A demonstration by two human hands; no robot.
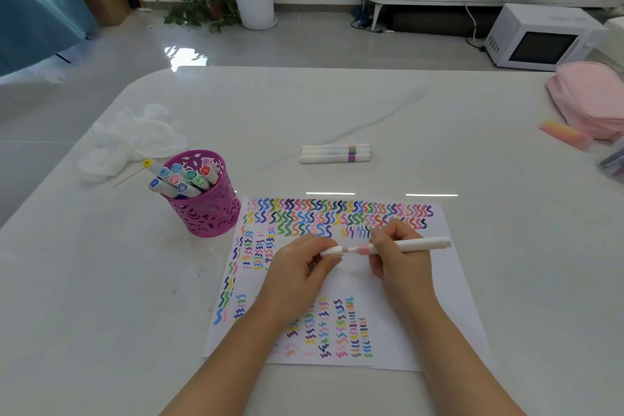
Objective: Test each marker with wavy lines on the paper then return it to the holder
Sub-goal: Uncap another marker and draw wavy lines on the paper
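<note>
A white sheet of paper (398, 284) covered with many coloured wavy lines lies on the table in front of me. Over its middle, my right hand (396, 255) holds a white marker (422, 244) with a pink band, lying level. My left hand (300, 263) pinches the marker's white cap (332, 251) at its left end; a short pink tip shows between cap and barrel. A magenta cut-out holder (206, 209) with several markers stands left of the paper. Three white markers (336, 154) lie side by side beyond the paper.
A crumpled white cloth (131, 138) and a thin stick lie behind the holder. A pink pouch (591, 98) and a pink-orange block (564, 133) sit at the table's right edge. The white table (101, 297) ends in a rounded far-left corner.
</note>
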